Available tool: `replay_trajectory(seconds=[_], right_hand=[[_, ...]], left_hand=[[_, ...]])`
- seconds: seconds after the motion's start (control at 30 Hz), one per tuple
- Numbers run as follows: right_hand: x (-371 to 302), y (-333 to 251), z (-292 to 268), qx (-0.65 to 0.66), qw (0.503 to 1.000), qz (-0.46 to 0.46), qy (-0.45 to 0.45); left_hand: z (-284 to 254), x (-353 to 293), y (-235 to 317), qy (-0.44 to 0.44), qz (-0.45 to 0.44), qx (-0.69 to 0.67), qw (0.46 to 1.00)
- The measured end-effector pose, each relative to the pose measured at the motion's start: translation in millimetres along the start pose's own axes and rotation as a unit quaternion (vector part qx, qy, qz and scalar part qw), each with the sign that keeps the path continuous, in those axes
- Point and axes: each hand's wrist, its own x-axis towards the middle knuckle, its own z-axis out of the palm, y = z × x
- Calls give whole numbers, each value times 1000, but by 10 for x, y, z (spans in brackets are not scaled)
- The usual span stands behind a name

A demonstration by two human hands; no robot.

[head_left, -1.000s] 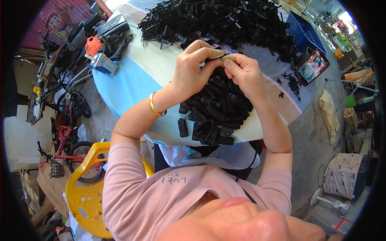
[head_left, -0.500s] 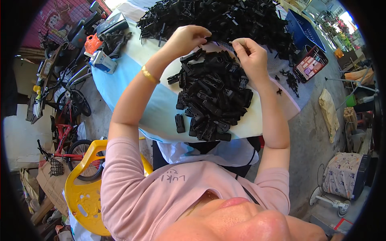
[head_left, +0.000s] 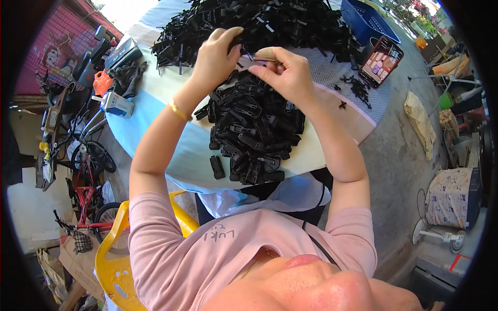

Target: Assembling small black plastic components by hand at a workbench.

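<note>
My left hand (head_left: 213,56) is bent over the near edge of a big heap of thin black plastic parts (head_left: 218,23). Its fingers and thumb curl around a dark spot, and what they hold blends into the black behind. Close by on the right, my right hand (head_left: 288,75) has its fingertips turned toward the left one, with index finger and thumb curled in; anything between them is too small to make out. Below both hands lies a pile of chunky black plastic clip-like pieces (head_left: 249,124). One such piece (head_left: 217,167) rests apart at its lower left.
A phone (head_left: 381,61) leans by a blue plastic basket (head_left: 367,22) at the table's right. Small black bits (head_left: 358,89) are scattered on the patterned cloth. A blue-and-white box (head_left: 116,104) sits at the left edge. A yellow chair (head_left: 115,259) stands near my left side.
My right hand has moved left and slightly down, closer to the left hand. My left hand has shifted a little left. The whole view has swung slightly.
</note>
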Motion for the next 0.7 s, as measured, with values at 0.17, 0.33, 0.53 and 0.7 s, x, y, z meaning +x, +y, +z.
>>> replay_trajectory(seconds=[0.17,0.33,0.53,0.7], right_hand=[[-70,-155,96,33,992,-125,-11],[-85,-127,88,161,986,-37,-22],[-69,-111,154,172,983,57,-18],[-60,-211,133,196,975,98,-38]], left_hand=[[-194,-246,243,-78,-201,-307,927],[-324,-354,324,-111,-252,-424,863],[-274,-465,456,-137,-156,-426,880],[-356,-446,461,-130,-227,-529,807]])
